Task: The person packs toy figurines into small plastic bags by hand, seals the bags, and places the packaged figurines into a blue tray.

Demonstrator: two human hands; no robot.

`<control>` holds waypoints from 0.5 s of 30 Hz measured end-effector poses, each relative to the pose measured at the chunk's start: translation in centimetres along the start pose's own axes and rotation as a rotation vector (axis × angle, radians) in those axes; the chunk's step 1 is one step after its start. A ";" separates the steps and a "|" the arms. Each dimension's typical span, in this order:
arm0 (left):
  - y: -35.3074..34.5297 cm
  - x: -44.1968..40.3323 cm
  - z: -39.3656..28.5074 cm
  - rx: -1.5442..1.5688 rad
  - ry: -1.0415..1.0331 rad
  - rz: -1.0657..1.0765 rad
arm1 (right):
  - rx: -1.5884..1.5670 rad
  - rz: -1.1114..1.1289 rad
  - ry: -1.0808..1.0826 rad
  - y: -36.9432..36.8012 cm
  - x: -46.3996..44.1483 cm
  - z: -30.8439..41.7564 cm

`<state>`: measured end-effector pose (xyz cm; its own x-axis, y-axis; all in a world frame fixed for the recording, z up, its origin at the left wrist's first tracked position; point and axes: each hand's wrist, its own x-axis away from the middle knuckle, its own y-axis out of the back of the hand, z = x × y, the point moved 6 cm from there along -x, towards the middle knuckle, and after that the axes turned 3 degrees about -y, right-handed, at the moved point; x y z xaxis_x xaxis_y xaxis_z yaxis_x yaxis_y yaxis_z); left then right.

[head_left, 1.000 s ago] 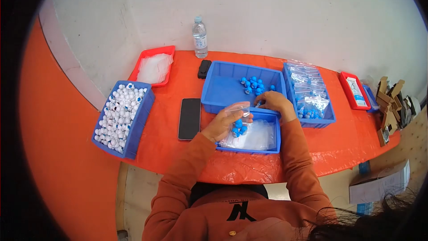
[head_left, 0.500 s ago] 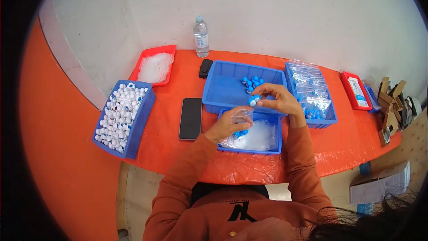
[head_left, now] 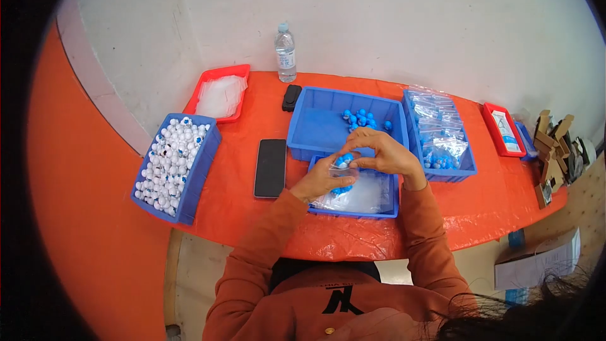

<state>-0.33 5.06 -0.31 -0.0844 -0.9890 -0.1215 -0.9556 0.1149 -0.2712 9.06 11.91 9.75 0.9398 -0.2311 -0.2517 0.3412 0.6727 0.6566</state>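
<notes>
My left hand [head_left: 319,182] grips a clear plastic bag [head_left: 344,174] with blue balls in its lower part, above the small blue bin [head_left: 394,197] of flat clear bags. At the bag's mouth, my right hand [head_left: 382,153] pinches a blue and white ball [head_left: 344,160] between thumb and fingers. Several blue balls [head_left: 361,117] lie in the right part of the large blue bin [head_left: 315,127], just behind my hands.
On the left stands a blue bin [head_left: 199,180] of white balls, with a red tray [head_left: 238,104] of bags behind. A phone [head_left: 270,168], black object [head_left: 291,98], bottle [head_left: 286,57], bin of filled bags [head_left: 470,167] and red tray [head_left: 489,117] surround the work area.
My right hand has lifted a ball out of the large blue bin and brought it down and left to the mouth of the bag. My left hand still holds the bag.
</notes>
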 end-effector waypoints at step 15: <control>0.2 0.1 -0.4 0.474 0.078 0.142 | -0.174 -0.150 0.018 0.8 0.0 -0.9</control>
<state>-0.65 4.97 0.02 -0.2425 -0.9625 -0.1214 -0.7014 0.2604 -0.6635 9.34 13.07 9.63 0.8779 -0.3255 -0.3511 0.4671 0.7431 0.4792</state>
